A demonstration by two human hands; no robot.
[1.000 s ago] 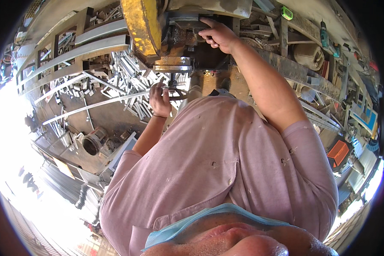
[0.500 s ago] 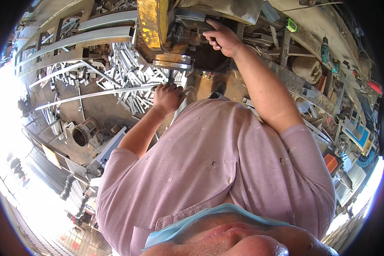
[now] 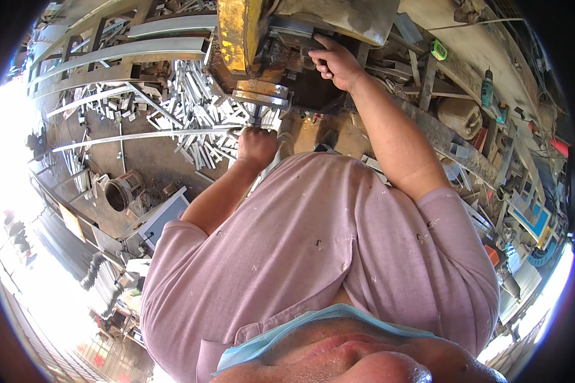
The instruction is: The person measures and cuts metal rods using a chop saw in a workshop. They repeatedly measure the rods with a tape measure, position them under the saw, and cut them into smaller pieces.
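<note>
My left hand (image 3: 257, 145) is closed in a fist at the near end of a threaded clamp screw (image 3: 255, 116); the part inside the fingers is hidden. The screw runs into a worn steel clamp block (image 3: 260, 94) on a machine with a chipped yellow arm (image 3: 239, 35). My right hand (image 3: 338, 64) is at the machine's right side, index finger stretched out against or just beside a dark metal part (image 3: 292, 35). Its other fingers are loosely curled, with nothing seen in them. A long thin silver bar (image 3: 147, 135) reaches from the left toward my left hand.
Many short metal offcuts (image 3: 198, 105) are heaped on the floor left of the machine. Long metal profiles (image 3: 121, 56) lie on a rack at the far left. A green tape measure (image 3: 438, 50), a power drill (image 3: 487, 89) and a dirty jerrycan (image 3: 459, 117) lie to the right. A bucket (image 3: 121, 191) stands lower left.
My left hand has gone from fingers spread over the screw's end to a closed fist there. My right hand stays by the metal part. The whole view has shifted slightly.
</note>
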